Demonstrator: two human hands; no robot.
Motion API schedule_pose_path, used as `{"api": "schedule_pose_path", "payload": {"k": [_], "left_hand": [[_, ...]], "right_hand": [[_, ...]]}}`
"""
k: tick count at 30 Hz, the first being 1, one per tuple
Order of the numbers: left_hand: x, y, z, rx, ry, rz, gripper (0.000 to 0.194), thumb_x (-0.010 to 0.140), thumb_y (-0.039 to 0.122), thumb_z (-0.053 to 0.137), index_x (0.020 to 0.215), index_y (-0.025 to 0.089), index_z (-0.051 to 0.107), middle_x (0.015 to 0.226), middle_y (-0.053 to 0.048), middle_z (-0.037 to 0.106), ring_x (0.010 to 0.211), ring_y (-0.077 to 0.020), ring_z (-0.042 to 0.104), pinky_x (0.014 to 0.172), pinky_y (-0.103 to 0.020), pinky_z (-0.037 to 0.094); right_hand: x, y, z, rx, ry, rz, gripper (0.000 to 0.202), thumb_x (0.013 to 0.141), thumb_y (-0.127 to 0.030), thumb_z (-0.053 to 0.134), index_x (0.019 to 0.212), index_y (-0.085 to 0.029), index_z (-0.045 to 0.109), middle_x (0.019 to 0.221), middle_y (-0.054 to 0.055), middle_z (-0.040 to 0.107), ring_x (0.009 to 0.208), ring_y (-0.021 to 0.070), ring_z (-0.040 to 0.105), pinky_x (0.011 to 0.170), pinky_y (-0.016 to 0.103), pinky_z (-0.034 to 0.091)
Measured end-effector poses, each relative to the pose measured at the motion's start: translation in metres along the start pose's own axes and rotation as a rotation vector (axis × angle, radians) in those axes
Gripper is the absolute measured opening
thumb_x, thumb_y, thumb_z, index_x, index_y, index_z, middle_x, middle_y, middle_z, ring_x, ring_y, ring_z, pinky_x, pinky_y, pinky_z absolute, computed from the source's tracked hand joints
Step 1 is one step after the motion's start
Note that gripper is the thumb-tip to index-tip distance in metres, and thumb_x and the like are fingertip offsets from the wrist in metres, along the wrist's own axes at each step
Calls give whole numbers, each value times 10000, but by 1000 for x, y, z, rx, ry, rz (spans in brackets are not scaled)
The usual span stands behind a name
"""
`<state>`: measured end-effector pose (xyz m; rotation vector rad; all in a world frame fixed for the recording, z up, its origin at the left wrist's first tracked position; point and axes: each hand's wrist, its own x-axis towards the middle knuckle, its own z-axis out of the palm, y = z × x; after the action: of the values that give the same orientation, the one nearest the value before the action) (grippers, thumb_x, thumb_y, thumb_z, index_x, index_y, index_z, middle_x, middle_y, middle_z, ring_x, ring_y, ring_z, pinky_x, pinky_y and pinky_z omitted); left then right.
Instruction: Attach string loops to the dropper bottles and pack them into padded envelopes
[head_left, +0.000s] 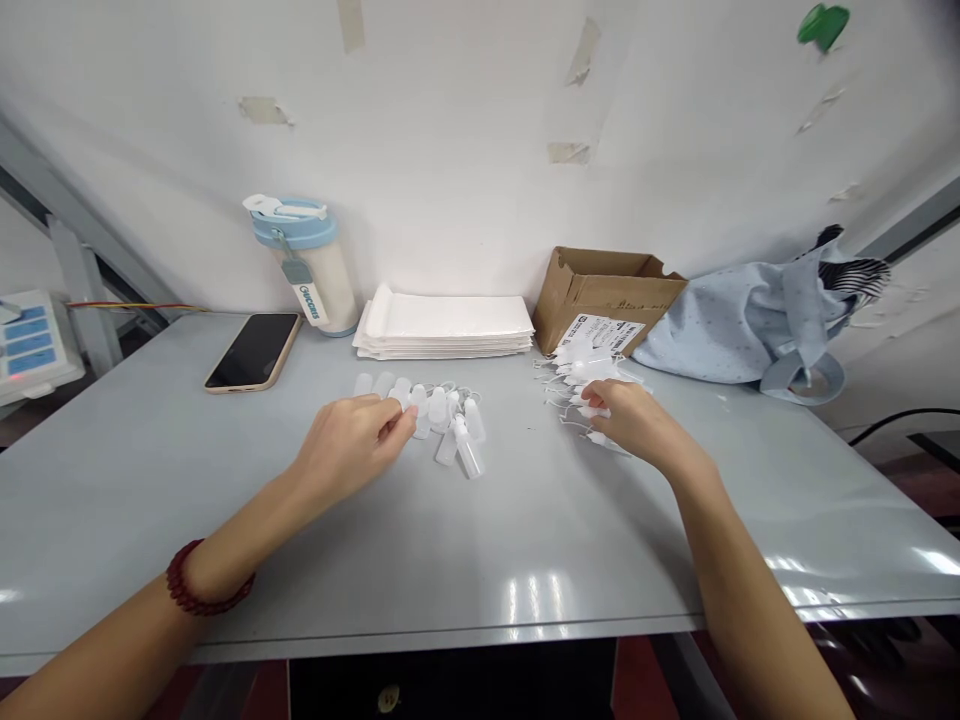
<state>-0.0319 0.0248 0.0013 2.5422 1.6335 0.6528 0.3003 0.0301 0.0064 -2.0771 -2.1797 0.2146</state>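
My left hand (352,437) is closed, with thumb and curled fingers beside a loose group of small translucent plastic bottles (469,450) with white caps and thin loops. Whatever its fingers may hold is hidden. On the right, a second heap of the same bottles (592,362) lies in front of the cardboard box, loops pointing left. Reaching into this heap, my right hand (628,412) has its thumb and fingers pinched on a small bottle (594,410), which is partly covered by the fingers.
Along the wall stand a blue-lidded tumbler (330,285), a stack of white padded envelopes (450,325) and an open cardboard box (600,300). A phone (253,352) lies at left, a light-blue cloth bag (739,320) at right. The grey table's (465,590) front edge runs below.
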Motion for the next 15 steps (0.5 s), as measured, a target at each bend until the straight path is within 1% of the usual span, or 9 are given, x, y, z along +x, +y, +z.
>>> {"api": "schedule_pose_path", "payload": {"k": [4, 6, 8, 10, 12, 15], "left_hand": [[-1, 0, 1, -2, 13, 26, 401, 883, 326, 376, 529, 178, 261, 484, 28, 331, 465, -104, 281, 490, -258, 218], [-1, 0, 2, -2, 29, 42, 402, 883, 315, 377, 520, 177, 272, 482, 29, 331, 464, -103, 283, 488, -258, 220], [-1, 2, 2, -13, 46, 70, 404, 887, 303, 375, 512, 176, 291, 481, 28, 338, 464, -101, 290, 488, -258, 228], [-2, 4, 2, -38, 62, 118, 406, 891, 287, 377, 506, 175, 315, 482, 28, 347, 466, -100, 302, 490, -256, 242], [-3, 6, 1, -74, 76, 191, 403, 896, 267, 387, 506, 175, 341, 483, 29, 359, 467, -98, 313, 491, -252, 257], [-6, 10, 0, -157, 73, 306, 331, 900, 225, 412, 578, 166, 455, 529, 23, 452, 495, -95, 390, 510, -237, 299]], "right_hand": [[-1, -6, -3, 41, 48, -49, 265, 751, -71, 525, 988, -154, 612, 964, 86, 659, 891, 214, 609, 709, 276, 443], [-1, -10, -4, 104, 92, -106, 248, 764, -102, 530, 991, -169, 604, 967, 66, 656, 888, 200, 606, 729, 281, 453], [-3, -16, -4, 219, 149, -193, 211, 769, -144, 545, 968, -182, 603, 948, 51, 658, 867, 196, 607, 740, 297, 467], [-5, -24, -4, 346, 192, -285, 176, 770, -185, 562, 940, -193, 604, 927, 44, 661, 847, 198, 608, 746, 319, 478], [-9, -34, -3, 432, 202, -348, 153, 779, -210, 566, 928, -207, 602, 925, 39, 659, 841, 197, 605, 749, 331, 483], [-15, -49, 1, 501, 185, -431, 141, 794, -194, 565, 930, -220, 596, 914, 34, 646, 842, 191, 596, 754, 328, 484]]}}
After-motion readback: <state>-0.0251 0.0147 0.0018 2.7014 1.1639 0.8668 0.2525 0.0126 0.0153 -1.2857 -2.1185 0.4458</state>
